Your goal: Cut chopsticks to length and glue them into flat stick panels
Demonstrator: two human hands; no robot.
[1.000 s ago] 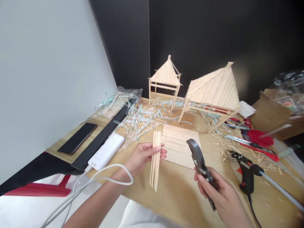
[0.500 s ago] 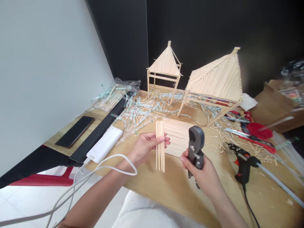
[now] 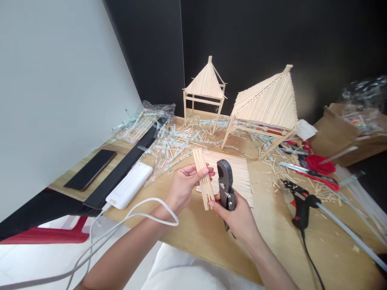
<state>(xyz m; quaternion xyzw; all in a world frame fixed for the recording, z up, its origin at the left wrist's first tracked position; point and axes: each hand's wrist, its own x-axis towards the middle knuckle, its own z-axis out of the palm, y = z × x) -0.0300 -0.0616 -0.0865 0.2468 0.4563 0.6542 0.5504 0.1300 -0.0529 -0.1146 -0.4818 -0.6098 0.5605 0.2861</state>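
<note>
My left hand pinches several thin wooden sticks, held as a flat bundle with the thumb across the front. The bundle leans slightly, its top end to the left. My right hand is wrapped round a dark grey cutting tool, whose head points up. The right thumb and a fingertip touch the lower end of the bundle. Behind both hands, a panel of sticks laid side by side lies on the wooden table, partly hidden by the hands and the tool.
Two stick-built models with pitched roofs stand at the back. Stick scraps and clear strips lie around them. A glue gun, red dish and cutter are right; a power bank, cable and phone left.
My right hand has moved left with the tool, and its thumb now meets the sticks' lower end. The bundle has tilted from nearly upright. The whole view has shifted slightly.
</note>
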